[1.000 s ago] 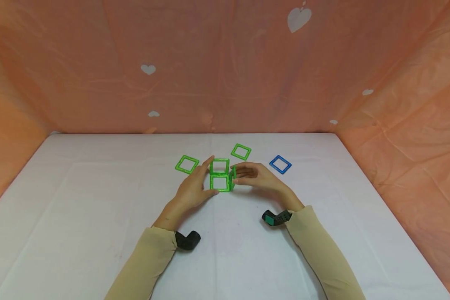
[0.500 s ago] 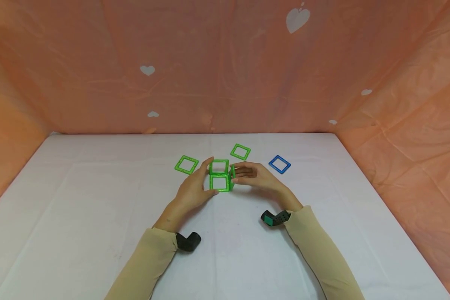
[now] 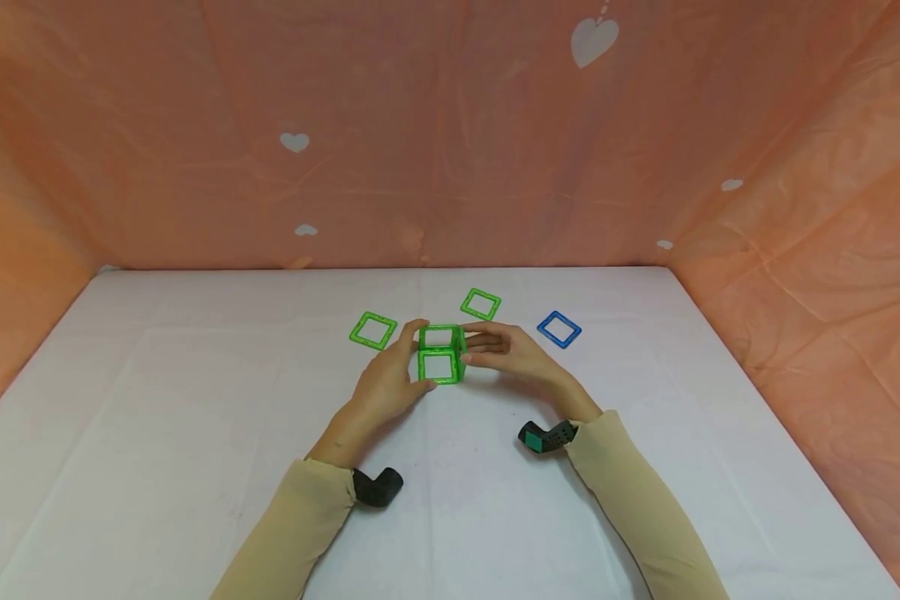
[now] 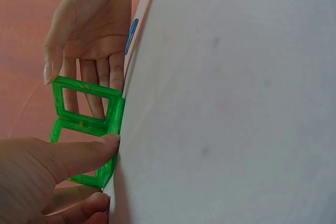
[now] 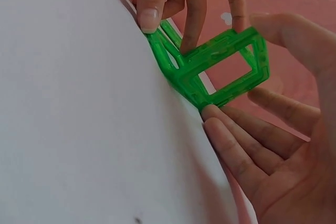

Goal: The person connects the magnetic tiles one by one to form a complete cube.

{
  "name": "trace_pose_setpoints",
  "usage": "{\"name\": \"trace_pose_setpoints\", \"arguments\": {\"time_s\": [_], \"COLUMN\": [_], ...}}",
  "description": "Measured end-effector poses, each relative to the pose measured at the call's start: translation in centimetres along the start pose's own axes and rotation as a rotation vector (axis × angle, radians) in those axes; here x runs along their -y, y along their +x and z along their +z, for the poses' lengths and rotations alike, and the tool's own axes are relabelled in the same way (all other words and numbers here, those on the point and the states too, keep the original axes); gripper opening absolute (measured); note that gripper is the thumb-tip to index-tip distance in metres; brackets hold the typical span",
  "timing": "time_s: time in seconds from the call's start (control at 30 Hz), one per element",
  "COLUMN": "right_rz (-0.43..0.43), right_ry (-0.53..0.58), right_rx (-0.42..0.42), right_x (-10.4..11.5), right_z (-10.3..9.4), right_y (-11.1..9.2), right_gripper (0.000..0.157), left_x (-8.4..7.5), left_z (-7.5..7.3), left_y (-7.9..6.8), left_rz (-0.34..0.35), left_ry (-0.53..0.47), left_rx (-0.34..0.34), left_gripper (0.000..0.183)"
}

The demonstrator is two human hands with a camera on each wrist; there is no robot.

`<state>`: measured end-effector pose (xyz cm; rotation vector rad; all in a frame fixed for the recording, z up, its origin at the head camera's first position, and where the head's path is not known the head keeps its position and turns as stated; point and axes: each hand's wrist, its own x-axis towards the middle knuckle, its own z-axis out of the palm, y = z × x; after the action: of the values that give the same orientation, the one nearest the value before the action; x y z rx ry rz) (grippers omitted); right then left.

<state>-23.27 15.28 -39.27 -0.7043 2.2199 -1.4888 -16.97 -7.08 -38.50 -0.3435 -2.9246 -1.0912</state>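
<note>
Both hands hold joined green frames (image 3: 438,351) at the middle of a white table (image 3: 495,517).
The left hand (image 3: 384,379) grips them from the left, thumb at the near edge; the right hand (image 3: 516,352) pinches the right-side panel (image 5: 218,51). Beyond lie two loose green frames (image 3: 381,317), and a blue frame (image 3: 568,321) farther right.

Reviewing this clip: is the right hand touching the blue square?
Apart. In the head view, white cloth shows between the right hand and the blue square.

The frames (image 5: 218,52) look glossy plastic, the tablecloth (image 3: 450,517) matt fabric.
</note>
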Motion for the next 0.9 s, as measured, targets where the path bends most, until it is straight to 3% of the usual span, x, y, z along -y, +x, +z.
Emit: {"name": "trace_pose_setpoints", "arguments": {"time_s": [0.5,0.9], "right_rz": [0.028,-0.041], "right_ry": [0.010,-0.008], "right_rx": [-0.015,-0.067], "right_x": [0.06,-0.06], "right_z": [0.18,0.22], "right_y": [-0.01,-0.01], "right_gripper": [0.054,0.046], "left_x": [0.03,0.00], "left_z": [-0.17,-0.69], "left_y": [0.06,0.07], "left_rz": [0.006,0.040], "left_ry": [0.000,-0.103], "left_rx": [-0.004,-0.002], "left_gripper": [0.084,0.075]}}
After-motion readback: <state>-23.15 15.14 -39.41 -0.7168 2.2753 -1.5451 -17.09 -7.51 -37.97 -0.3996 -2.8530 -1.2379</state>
